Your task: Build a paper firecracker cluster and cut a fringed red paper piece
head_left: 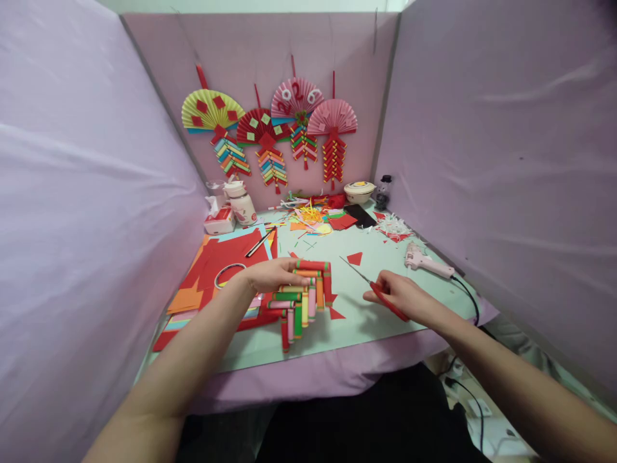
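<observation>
My left hand rests on the top of a string of rolled paper tubes in red, green, yellow and pink, lying on the pale green mat; its fingers are curled round the upper tubes. My right hand grips a pair of red-handled scissors, blades pointing up and left, closed, just right of the tubes. Small red paper triangles lie near the blades and beside the tubes.
A stack of red and orange paper sheets with a tape ring and pen lies left. A pink glue gun with cord sits right. Paper scraps, a bottle, tissue box, bowl and phone crowd the back. Paper fan decorations hang on the purple wall.
</observation>
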`<state>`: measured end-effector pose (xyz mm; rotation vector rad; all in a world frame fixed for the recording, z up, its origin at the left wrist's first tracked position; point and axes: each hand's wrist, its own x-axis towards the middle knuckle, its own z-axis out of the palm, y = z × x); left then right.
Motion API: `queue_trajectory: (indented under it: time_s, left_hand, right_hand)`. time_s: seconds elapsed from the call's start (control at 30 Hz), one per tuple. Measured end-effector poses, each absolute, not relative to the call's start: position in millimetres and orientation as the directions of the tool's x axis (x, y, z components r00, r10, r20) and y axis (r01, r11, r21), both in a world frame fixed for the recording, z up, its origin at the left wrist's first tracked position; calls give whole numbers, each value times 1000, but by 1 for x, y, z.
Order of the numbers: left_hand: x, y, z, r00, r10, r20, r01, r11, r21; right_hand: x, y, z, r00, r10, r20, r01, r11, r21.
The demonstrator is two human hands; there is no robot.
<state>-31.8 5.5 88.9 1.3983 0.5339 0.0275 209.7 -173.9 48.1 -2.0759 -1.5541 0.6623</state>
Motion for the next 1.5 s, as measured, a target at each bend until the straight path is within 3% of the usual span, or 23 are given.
queue_trajectory:
  time_s: [0.13, 0.2, 0.43, 0.57, 0.7, 0.8, 1.07, 1.23, 1.33, 1.43, 1.5]
  left_hand:
    - [-37, 19, 67, 756, 620, -211, -57, 384, 921]
    - [-38, 23, 60, 681, 701, -210, -180, 438, 881]
    - [-47, 32, 47, 598, 751, -281, -292, 530, 796]
    - [-48, 40, 40, 585, 753, -301, -327, 559, 762]
    - [-46, 45, 34, 542, 780, -313, -365, 553, 749]
    - [-45, 45, 33, 532, 787, -313, -369, 548, 751]
    - [-49, 48, 31, 525, 798, -297, -344, 518, 783]
    - [-49, 52, 28, 517, 803, -295, -350, 513, 784]
    - [-49, 51, 29, 520, 803, -292, -353, 513, 782]
    - [-48, 51, 29, 515, 807, -290, -356, 509, 784]
    - [-48, 51, 28, 503, 809, -304, -354, 514, 782]
  right_hand:
    - [210, -135, 40, 317, 948, -15, 869, -297, -395]
    - [203, -115, 35, 323, 946, -22, 891, -312, -329]
    - [179, -78, 18, 248, 966, 77, 963, -237, -129]
    - [178, -90, 20, 159, 962, 222, 975, -117, -191]
    - [172, -109, 28, -139, 983, 121, 906, 176, -384]
    - [163, -118, 27, -243, 969, 36, 872, 234, -431]
    - [153, -121, 11, -148, 987, 69, 840, 163, -518]
    - [195, -108, 38, -20, 995, 95, 762, 77, -643]
    - [258, -86, 68, 307, 921, 240, 807, -119, -578]
    - [320, -65, 87, 615, 740, 271, 749, -442, -493]
    - [340, -56, 88, 714, 641, 280, 697, -615, -368]
